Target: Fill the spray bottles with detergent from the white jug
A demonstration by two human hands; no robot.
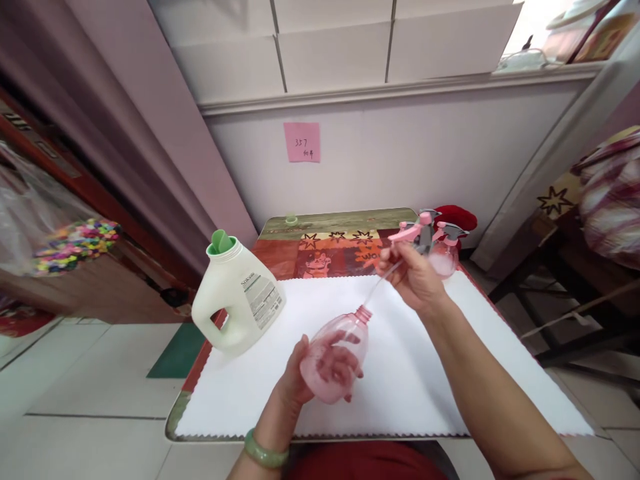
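My left hand (296,373) is wrapped around a see-through pink spray bottle (327,383), and its fingers show through the plastic. The bottle tilts over the white mat, its threaded neck uncapped and pointing up to the right. In my right hand (419,283) is a pink trigger spray head (407,233), pinched below the trigger. From it a thin tube (376,287) slants down to the bottle's mouth; whether its tip is inside, I cannot tell. On the left stands a cream detergent jug (239,293) with a handle and a green spout.
Other pink spray bottles (444,259) stand at the back right, partly behind my right hand, beside a red object (457,217). A scalloped white mat (240,407) covers much of the table. A small green cap (291,220) lies near the wall, below a pink note (302,142).
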